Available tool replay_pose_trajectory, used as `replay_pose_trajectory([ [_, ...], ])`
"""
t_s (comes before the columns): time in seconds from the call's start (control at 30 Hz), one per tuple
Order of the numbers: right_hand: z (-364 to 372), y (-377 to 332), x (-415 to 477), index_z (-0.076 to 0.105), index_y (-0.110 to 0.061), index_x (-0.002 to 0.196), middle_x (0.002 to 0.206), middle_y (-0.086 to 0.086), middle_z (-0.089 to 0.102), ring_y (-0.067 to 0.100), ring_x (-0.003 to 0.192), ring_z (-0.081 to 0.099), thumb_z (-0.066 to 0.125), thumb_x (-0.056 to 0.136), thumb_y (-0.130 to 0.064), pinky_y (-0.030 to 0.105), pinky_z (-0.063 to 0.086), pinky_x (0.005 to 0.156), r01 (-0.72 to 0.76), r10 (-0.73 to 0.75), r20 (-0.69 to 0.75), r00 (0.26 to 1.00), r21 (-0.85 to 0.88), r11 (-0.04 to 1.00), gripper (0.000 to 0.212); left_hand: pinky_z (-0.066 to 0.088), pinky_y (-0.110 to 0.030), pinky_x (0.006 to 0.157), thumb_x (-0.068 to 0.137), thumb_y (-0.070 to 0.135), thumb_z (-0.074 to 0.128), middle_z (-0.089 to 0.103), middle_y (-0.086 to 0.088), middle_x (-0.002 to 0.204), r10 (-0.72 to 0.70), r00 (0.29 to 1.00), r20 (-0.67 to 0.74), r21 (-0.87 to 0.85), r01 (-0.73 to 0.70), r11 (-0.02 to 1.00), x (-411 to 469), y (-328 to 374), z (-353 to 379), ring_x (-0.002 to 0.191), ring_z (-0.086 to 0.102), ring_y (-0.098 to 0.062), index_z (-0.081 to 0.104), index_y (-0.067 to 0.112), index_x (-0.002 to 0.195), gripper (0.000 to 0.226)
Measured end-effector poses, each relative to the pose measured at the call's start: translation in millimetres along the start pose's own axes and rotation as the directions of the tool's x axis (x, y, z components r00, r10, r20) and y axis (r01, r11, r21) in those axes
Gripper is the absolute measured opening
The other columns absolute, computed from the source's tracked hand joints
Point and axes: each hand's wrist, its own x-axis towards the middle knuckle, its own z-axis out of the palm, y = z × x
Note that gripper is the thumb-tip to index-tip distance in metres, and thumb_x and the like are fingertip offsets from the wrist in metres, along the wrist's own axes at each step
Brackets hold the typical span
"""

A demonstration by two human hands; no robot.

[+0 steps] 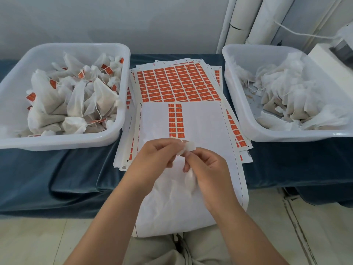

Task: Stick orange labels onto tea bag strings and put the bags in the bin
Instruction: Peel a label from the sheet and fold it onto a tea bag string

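a: where's the tea bag (189,178) right now?

b: tucked under the right hand (206,165), hanging just below its curled fingers (193,155). it's a soft, white, crumpled mesh pouch, and only part of it shows.

a: and the left hand (152,155)?

b: its fingers (168,148) are bent in and meet the right ones at a small white tab (188,146). both hands pinch it between the fingertips. whether it's a label seen from the back, i can't tell.

a: what lies under the fingers?

b: a mostly bare white label sheet (200,121). two short columns of orange labels (174,120) sit on it just beyond the fingertips. farther beyond is a full orange sheet (177,86) on a fanned stack.

a: the bins?

b: the left bin (57,143) stands well left of the fingers, heaped with white labelled bags (76,100), their small orange tags on thin strings. the right bin (286,137), well to the right, holds plain bags (286,96), pale and tangled. both rest on the counter (57,178), which is draped in blue cloth.
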Motion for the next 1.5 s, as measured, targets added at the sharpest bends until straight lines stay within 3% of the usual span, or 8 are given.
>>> replay_pose_trajectory([
  [0.13,-1.1,-0.5,3.5,0.070,-0.020,0.068,0.071,0.000,0.068,0.011,0.080,0.068,0.064,0.086,-0.043,0.017,0.054,0.079,-0.035,0.021,0.098,0.995,0.142,0.989,0.029,0.048,-0.036,0.084,0.097,0.044,0.055,0.060,-0.009,0.091,-0.052,0.960,0.275,-0.267,0.128,0.955,-0.1,-4.8,-5.7,0.085,0.054,-0.018,0.077,0.010,0.123,0.048],
  [0.27,-1.4,2.6,7.0,0.065,-0.016,0.065,0.067,0.003,0.061,0.015,0.076,0.064,0.066,0.089,-0.032,0.027,0.056,0.077,-0.106,0.051,0.172,0.984,0.327,0.939,0.029,0.039,-0.041,0.084,0.100,0.046,0.046,0.058,-0.014,0.094,-0.006,0.926,0.378,-0.422,0.178,0.889,-0.3,-11.3,-10.2,0.088,0.049,-0.024,0.066,-0.004,0.131,0.063],
  [0.4,-4.6,4.0,10.7,0.066,-0.021,0.064,0.065,0.001,0.058,0.013,0.070,0.058,0.066,0.088,-0.034,0.031,0.051,0.083,-0.172,0.095,0.237,0.967,0.330,0.928,0.028,0.041,-0.047,0.087,0.105,0.023,0.049,0.058,-0.017,0.092,0.058,0.958,0.280,-0.354,0.047,0.934,-0.4,-19.3,-8.9,0.090,0.046,-0.035,0.070,0.000,0.108,0.031],
  [0.67,-2.7,1.8,9.9,0.065,-0.017,0.064,0.062,0.002,0.056,0.013,0.063,0.054,0.067,0.089,-0.028,0.035,0.047,0.077,-0.272,0.173,0.297,0.939,0.335,0.902,0.028,0.039,-0.050,0.084,0.094,0.028,0.066,0.055,-0.025,0.089,0.022,0.982,0.188,-0.339,0.044,0.940,2.1,-23.8,-7.8,0.090,0.042,-0.043,0.076,0.001,0.084,0.031],
  [0.9,-1.0,-2.5,5.9,0.066,-0.017,0.061,0.064,0.004,0.059,0.014,0.066,0.057,0.065,0.092,-0.030,0.029,0.049,0.075,-0.224,0.175,0.211,0.962,0.232,0.947,0.033,0.050,-0.025,0.073,0.076,0.048,0.083,0.068,-0.005,0.082,-0.028,0.993,0.115,-0.286,0.060,0.956,2.7,-25.3,-7.1,0.083,0.051,-0.020,0.086,0.014,0.090,0.037],
  [1.03,-2.8,-3.4,2.4,0.069,-0.017,0.069,0.068,-0.001,0.066,0.006,0.071,0.060,0.061,0.102,-0.035,0.011,0.047,0.069,-0.119,0.119,0.163,0.980,-0.005,0.993,0.039,0.048,-0.031,0.079,0.080,0.054,0.084,0.067,-0.006,0.085,-0.019,0.999,0.030,-0.236,0.026,0.971,1.7,-30.8,-4.9,0.084,0.050,-0.021,0.086,0.016,0.095,0.041],
  [1.2,-1.3,-0.7,0.9,0.073,-0.027,0.079,0.073,-0.005,0.070,0.003,0.074,0.066,0.058,0.105,-0.040,0.007,0.048,0.073,-0.043,0.052,0.122,0.991,-0.077,0.996,0.033,0.047,-0.030,0.072,0.077,0.061,0.077,0.067,0.001,0.076,0.006,0.995,-0.101,-0.193,-0.025,0.981,-3.9,-28.9,6.3,0.072,0.047,-0.016,0.087,0.024,0.095,0.042],
  [1.5,-0.7,3.2,-0.7,0.070,-0.038,0.095,0.084,-0.012,0.078,0.004,0.084,0.075,0.058,0.098,-0.060,0.008,0.053,0.074,-0.014,0.020,0.058,0.998,-0.103,0.995,0.025,0.050,-0.026,0.075,0.096,0.037,0.073,0.078,0.003,0.084,0.072,0.985,-0.159,-0.080,-0.086,0.993,-10.9,-20.0,11.4,0.077,0.067,-0.007,0.085,0.026,0.083,0.020],
])
